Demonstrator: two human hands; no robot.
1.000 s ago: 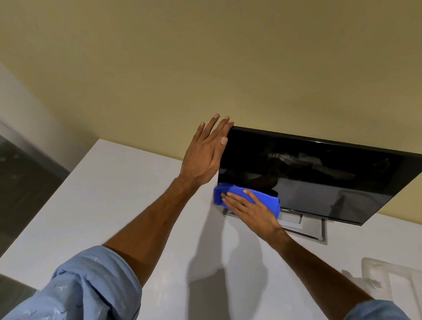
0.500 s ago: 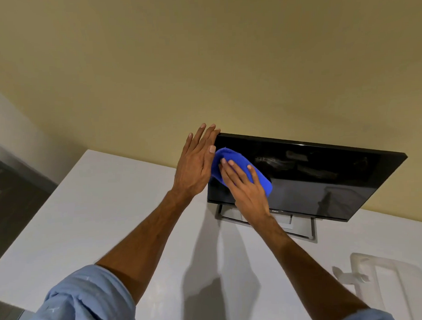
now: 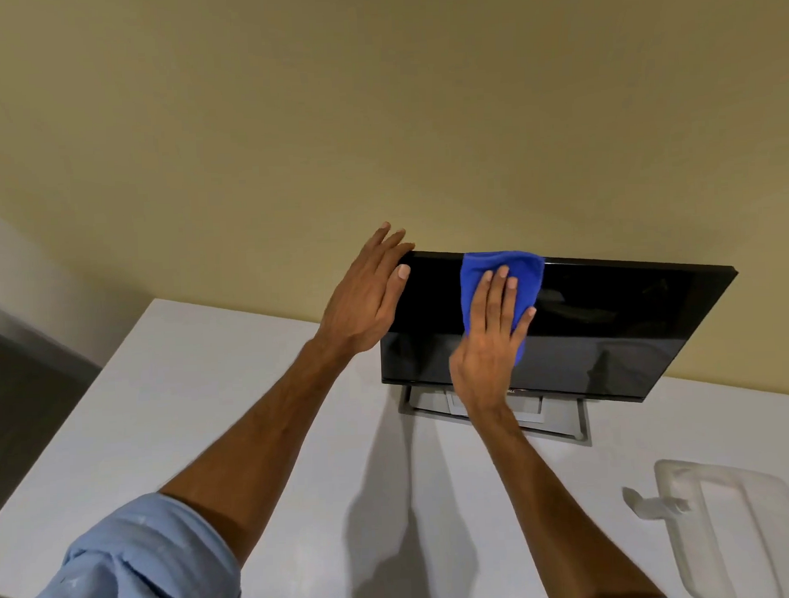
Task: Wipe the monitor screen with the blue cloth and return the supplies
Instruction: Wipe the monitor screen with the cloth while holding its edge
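right hand (image 3: pixel 488 349) presses the blue cloth (image 3: pixel 499 272) flat against the upper part of the monitor (image 3: pixel 630 326) screen, fingers spread. left hand (image 3: pixel 366 299) lies open on the monitor's left edge, perhaps bracing it. a white tray (image 3: pixel 745 532) sits on the table (image 3: pixel 208 394), lower right.

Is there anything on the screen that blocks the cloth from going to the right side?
Nothing visible does. The cloth, under the right hand, has bare screen to its right.
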